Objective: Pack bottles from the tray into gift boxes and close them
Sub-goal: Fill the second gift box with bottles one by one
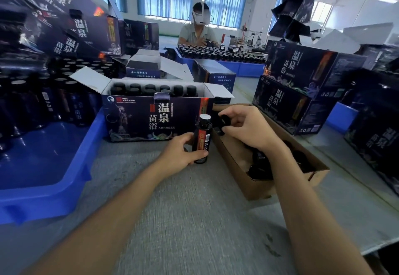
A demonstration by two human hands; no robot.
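Both my forearms reach forward over the grey table (pixel 194 210), left hand (pixel 183 150) wrapped around an upright dark bottle (pixel 201 137) before the open gift box (pixel 155 119), right hand (pixel 244 127) pinching a black cap (pixel 224 120) over the cardboard tray (pixel 259 186).

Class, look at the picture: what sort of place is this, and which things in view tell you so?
Probably a packing room in a small factory or workshop. Clues: stacks of identical printed gift boxes, blue trays crowded with dark bottles, and a second worker busy at the same long table.
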